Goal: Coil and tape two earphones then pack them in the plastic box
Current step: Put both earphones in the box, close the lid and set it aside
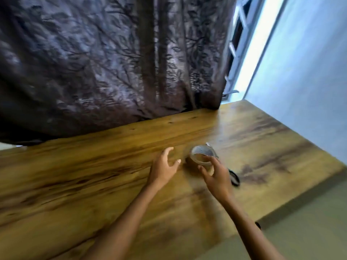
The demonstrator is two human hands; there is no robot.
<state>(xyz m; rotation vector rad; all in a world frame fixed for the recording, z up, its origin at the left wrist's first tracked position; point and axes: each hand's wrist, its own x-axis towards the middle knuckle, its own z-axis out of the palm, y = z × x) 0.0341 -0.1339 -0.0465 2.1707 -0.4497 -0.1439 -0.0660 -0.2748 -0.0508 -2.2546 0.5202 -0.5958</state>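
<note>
Toward right table (93,184) edge, right hand (218,180) fingers clamp tape roll (201,153); left hand (162,170) spread

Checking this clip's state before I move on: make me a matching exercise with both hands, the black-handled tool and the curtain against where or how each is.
Things:
1. left hand
2. right hand
3. black-handled tool
4. curtain

States:
a. grips the tape roll
b. hangs at the far edge of the table
c. fingers spread, holding nothing
d. lies on the table, partly hidden behind the right hand

Pairs: 1-c, 2-a, 3-d, 4-b
</note>
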